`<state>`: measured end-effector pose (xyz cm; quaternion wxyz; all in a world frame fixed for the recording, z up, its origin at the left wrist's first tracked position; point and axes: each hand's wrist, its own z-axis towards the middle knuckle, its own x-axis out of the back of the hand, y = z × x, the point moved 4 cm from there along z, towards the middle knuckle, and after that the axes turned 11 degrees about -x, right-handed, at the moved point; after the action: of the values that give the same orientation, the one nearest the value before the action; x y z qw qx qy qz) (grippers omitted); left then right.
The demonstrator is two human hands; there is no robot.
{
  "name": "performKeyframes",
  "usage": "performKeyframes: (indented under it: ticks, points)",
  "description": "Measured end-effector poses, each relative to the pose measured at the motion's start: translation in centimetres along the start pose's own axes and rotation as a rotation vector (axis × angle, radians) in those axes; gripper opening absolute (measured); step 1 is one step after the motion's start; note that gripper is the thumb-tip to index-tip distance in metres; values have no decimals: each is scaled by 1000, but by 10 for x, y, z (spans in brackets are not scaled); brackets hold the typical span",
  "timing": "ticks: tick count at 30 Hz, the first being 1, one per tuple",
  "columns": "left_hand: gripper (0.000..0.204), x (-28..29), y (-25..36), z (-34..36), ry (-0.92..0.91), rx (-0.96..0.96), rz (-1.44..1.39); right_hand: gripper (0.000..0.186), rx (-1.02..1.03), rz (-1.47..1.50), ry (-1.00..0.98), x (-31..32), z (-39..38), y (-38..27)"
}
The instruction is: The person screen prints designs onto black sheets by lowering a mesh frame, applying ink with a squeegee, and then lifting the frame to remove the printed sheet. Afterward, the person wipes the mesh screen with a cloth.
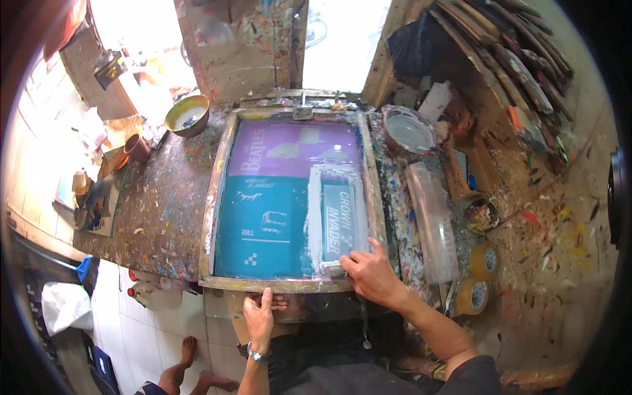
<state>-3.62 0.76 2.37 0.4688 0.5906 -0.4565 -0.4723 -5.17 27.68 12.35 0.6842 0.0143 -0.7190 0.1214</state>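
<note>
A wooden-framed printing screen (289,286) lies on the bench in front of me, its mesh purple at the far end and teal nearer. White ink (316,217) rings a lettered design on the right part of the mesh. My right hand (372,273) is closed at the near right corner of that design, on a small squeegee (332,268) mostly hidden by the fingers. At the frame's near edge is my left hand (260,316), thumb up by the wood and fingers apart, holding nothing. A watch (259,355) is on that wrist.
Left of the screen stand a bowl (187,117) and a brown cup (137,149). To the right are an ink tub (409,130), a clear plastic-looking strip (431,224) and two tape rolls (472,295). Wooden-handled tools (520,72) lie stacked far right. Another person's feet (189,352) show below left.
</note>
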Motion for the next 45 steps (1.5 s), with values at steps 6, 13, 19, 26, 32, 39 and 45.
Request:
performKeyframes:
  ticks: [6, 13, 19, 26, 32, 39, 45]
  points:
    - [34, -1, 40, -12, 4, -136, -8, 37, -89, -41, 504, 55, -18, -34]
    - [55, -60, 186, 50, -91, -755, -184, 51, -98, -112, 919, 212, 33, -30]
    - [62, -160, 89, 172, 26, -1018, 837, 60, -154, 33, 911, 324, 96, -4]
    - [28, 14, 46, 120, 269, -686, 968, 76, -120, 66, 864, 370, 162, 20]
    - [55, 262, 113, 166, 997, -584, 1646, 69, -33, -132, 843, 400, 183, 41]
    - [75, -61, 81, 44, -685, -745, 1343, 74, -134, -123, 779, 396, 182, 29]
    - [71, -96, 34, 34, -806, -788, 1315, 83, -152, 70, 724, 396, 159, 25]
